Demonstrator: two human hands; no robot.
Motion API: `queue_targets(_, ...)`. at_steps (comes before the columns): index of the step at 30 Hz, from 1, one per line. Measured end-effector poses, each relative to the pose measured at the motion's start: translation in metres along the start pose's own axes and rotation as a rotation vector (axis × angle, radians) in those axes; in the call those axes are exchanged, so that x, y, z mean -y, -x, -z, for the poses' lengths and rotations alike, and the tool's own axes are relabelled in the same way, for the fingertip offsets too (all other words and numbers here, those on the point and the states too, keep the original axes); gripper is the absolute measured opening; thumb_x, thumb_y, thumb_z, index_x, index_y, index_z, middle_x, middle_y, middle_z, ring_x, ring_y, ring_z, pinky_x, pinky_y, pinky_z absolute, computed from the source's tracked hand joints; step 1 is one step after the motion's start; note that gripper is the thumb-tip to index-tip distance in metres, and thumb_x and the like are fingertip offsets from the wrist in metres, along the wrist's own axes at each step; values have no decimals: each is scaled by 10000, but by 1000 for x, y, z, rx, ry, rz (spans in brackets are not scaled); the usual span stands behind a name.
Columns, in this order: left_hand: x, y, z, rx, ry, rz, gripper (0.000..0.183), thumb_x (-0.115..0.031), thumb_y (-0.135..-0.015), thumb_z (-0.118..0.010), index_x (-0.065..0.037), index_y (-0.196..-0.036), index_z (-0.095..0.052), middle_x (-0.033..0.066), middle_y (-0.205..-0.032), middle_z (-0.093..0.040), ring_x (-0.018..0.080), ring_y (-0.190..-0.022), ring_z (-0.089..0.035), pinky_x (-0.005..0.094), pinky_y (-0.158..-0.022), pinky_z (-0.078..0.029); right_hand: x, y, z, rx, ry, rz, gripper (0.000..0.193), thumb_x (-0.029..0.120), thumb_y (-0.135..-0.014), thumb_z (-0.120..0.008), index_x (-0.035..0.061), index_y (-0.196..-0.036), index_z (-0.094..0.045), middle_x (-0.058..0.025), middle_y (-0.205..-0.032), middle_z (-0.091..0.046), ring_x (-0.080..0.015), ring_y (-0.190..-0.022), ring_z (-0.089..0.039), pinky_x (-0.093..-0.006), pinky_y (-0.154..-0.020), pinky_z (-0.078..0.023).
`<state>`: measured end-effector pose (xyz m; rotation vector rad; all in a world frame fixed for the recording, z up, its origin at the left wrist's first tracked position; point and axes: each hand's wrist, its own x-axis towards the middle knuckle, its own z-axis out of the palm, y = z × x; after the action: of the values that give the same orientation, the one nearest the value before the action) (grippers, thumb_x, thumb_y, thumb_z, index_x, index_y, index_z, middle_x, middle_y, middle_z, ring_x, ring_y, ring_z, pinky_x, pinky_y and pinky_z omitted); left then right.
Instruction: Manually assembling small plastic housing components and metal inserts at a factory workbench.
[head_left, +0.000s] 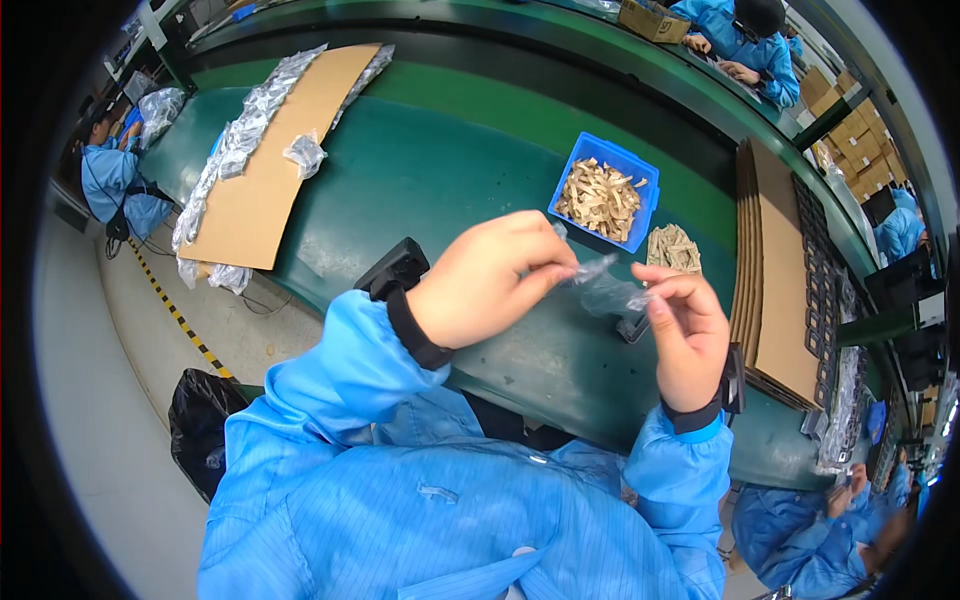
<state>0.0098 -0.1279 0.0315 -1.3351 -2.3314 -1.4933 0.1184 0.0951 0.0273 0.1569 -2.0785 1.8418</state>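
Note:
Between my hands, a small clear plastic bag [608, 292] is stretched above the green table. My left hand [495, 275] pinches one end of it between thumb and fingers. The other end is in the grip of my right hand [688, 325], thumb against the fingertips. Just under the bag lies a small dark part [632, 327], partly covered. Beyond my hands stands a blue bin [640, 160] full of curled tan strips [598, 195]. Next to it, above my right hand, is a pile of pale beige strips [673, 250].
At left, a cardboard sheet [270, 160] bears several bagged parts [305, 153]. To the right stand upright cardboard sheets [770, 270] beside a row of black frames [817, 290]. A black bag [195, 425] hangs lower left. Other people in blue work around the table [430, 170].

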Motion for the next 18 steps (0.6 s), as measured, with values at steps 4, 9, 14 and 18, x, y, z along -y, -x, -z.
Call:
queue_targets(4,2,2,-11,-69,71,36,72,-11,-905,-674,-27,-968,-704,71,-902,-643,178,-783,-624,290,-663,-494,-4,-2,-1,76,152,72,59,-15,-907,-639,21,-952,-626,-180,-1253,-662,-301,-1263,-571,-403,-1081,-409)
queue_targets(9,6,-1,-19,-27,122,24,58,-23,-907,-674,-17,-963,-682,89,-895,-628,220,-787,-614,320,-677,-497,-11,-7,-15,192,212,62,91,-4,-843,-692,35,-917,-654,-171,-1263,-664,-319,-1257,-587,-405,-1063,-431)
queue_targets(14,3,-5,-18,76,264,26,102,-30,-915,-677,-18,-1011,-708,83,-934,-629,176,-799,-611,298,-685,-506,-29,-3,-22,82,289,-56,97,-48,-835,-669,7,-912,-646,-91,-1003,-700,-184,-898,-675,-294,-799,-529)
queue_targets(18,6,-1,-14,65,427,128,168,-7,-931,-664,-6,-1095,-704,76,-1004,-640,140,-890,-651,268,-762,-542,-21,-6,-27,-20,116,-82,214,-87,-849,-640,-2,-1045,-633,-66,-917,-663,-123,-892,-648,-250,-769,-522)
